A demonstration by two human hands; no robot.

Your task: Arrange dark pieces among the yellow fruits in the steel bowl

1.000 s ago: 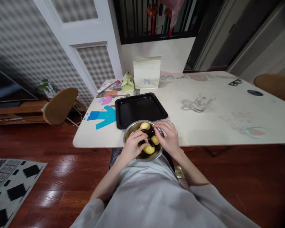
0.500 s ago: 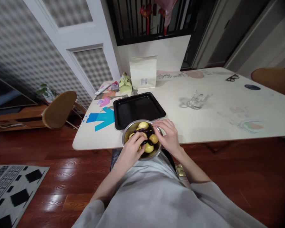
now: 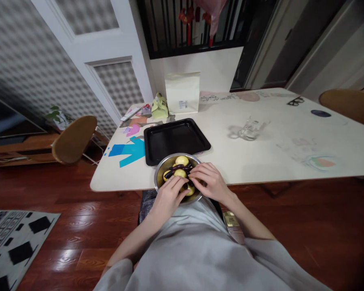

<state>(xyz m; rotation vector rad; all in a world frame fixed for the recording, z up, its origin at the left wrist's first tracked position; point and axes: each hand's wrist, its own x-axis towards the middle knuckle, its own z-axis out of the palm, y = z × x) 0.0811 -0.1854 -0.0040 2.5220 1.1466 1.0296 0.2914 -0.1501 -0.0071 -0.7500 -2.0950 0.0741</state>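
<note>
A round metal bowl (image 3: 158, 171) sits at the table's near edge, partly over my lap. In it lie several yellow round pieces (image 3: 182, 161) and dark purple, elongated pieces (image 3: 178, 167) among them. My left hand (image 3: 168, 197) reaches over the bowl's near left side, its fingers bent together at a dark piece. From the right, my right hand (image 3: 209, 180) reaches in with curled fingers close to the left fingertips. What the right fingertips pinch is too small to make out. Just behind the bowl a black tray (image 3: 176, 139) lies flat.
On the white table (image 3: 255, 163) stand a white paper bag (image 3: 182, 93), a green packet (image 3: 159, 107) and a clear glass object (image 3: 249, 129). Blue paper cutouts (image 3: 130, 150) lie left of the tray. Wooden chairs stand at both sides.
My right hand has moved from the bowl's right rim inward and down, nearer my left hand. My left hand has shifted slightly down and left. The view has moved a little.
</note>
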